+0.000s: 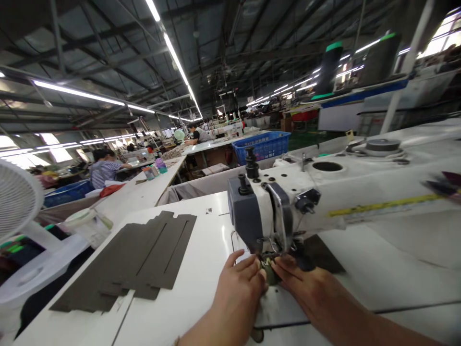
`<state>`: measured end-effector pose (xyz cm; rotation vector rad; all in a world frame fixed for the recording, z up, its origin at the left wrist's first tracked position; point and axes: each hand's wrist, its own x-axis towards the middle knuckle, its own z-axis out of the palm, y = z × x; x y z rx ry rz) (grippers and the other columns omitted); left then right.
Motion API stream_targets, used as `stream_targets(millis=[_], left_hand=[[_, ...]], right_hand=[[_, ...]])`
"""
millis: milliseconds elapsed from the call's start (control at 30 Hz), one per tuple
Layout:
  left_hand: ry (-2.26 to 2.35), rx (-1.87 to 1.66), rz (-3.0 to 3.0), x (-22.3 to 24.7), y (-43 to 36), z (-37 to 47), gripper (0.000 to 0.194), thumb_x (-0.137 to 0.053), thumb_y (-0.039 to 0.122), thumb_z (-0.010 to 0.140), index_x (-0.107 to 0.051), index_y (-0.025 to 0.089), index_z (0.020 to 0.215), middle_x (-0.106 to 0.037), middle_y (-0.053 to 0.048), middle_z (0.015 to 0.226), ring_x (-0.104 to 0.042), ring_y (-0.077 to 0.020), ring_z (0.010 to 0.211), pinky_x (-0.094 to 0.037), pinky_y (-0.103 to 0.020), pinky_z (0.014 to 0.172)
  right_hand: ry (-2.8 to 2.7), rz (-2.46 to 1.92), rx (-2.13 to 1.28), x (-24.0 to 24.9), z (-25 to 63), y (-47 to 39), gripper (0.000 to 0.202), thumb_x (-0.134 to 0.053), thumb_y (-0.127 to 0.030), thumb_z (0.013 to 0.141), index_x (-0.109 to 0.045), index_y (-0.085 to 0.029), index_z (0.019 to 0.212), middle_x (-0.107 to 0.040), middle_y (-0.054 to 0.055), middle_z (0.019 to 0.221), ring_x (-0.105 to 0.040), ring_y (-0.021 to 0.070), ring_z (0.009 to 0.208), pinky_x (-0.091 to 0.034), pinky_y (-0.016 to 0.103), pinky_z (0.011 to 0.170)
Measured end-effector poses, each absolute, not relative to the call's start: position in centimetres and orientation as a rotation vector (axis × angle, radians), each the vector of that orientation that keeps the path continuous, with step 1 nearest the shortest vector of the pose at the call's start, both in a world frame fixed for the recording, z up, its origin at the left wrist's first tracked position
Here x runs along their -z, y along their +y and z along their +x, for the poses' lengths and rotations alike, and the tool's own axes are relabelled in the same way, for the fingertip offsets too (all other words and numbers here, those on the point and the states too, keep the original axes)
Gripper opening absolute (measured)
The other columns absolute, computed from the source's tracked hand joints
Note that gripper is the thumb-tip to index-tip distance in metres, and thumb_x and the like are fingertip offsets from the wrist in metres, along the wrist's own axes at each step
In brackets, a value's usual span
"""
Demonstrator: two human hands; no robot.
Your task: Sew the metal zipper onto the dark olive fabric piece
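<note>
1. A small olive-green piece (268, 270) sits on the machine bed right under the needle area of the sewing machine (288, 206), between the two hands; what it is made of is hard to tell, since fingers cover most of it
2. The left hand (237, 283) rests on the white table (201, 293), fingers bent and pressed against the piece's left edge
3. The right hand (306, 283) comes in from the right, its fingertips (279, 263) pinched on the piece's right edge, just below the presser foot
4. A dark piece of material (320, 254) lies flat on the bed behind the right hand
5. To the left, well apart from the hands, a stack of dark grey strips (144, 259) is fanned out on the table
6. Further left stand a white fan (18, 202) and a clear plastic container (88, 223)
7. Beyond the machine is a blue plastic basket (262, 144)
8. Farther back, other people (104, 168) sit working at long tables under strip lights (176, 57)
</note>
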<state>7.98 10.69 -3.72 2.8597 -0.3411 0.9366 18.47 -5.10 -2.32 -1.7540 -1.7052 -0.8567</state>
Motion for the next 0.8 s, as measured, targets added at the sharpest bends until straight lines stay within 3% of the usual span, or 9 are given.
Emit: stream_targets(millis=[200,600,800], left_hand=[[-0.316,-0.894,2.827,3.39,10.9,7.9,0.008,-0.053,0.021,0.092,-0.061,0.019,0.09,-0.066,-0.003,0.104,-0.058,-0.0163,0.104,-0.035,-0.036,0.103],[-0.257,-0.791,2.836,3.34,11.01,8.1,0.003,-0.063,0.019,0.086,-0.061,0.019,0.083,-0.066,-0.001,0.101,-0.059,-0.0162,0.1,-0.032,-0.035,0.104],[-0.215,-0.737,2.826,2.92,10.94,8.19,0.009,-0.064,0.013,0.083,-0.06,0.019,0.077,-0.067,0.0,0.093,-0.061,-0.0159,0.094,-0.032,-0.035,0.103]], right_hand=[[-1.738,-1.776,0.83,3.15,19.17,-5.03,0.042,-0.019,-0.005,0.094,-0.061,-0.012,0.092,-0.066,0.01,0.086,-0.065,0.0186,0.078,-0.056,0.024,0.062],[-1.749,-1.836,0.684,2.88,19.31,-4.83,0.031,-0.032,-0.002,0.082,-0.059,-0.015,0.09,-0.065,0.008,0.082,-0.065,0.0194,0.076,-0.055,0.026,0.068],[-1.716,-1.842,0.641,3.05,19.24,-4.82,0.031,-0.028,-0.004,0.084,-0.057,-0.017,0.087,-0.065,0.007,0.079,-0.065,0.0196,0.077,-0.055,0.027,0.069]])
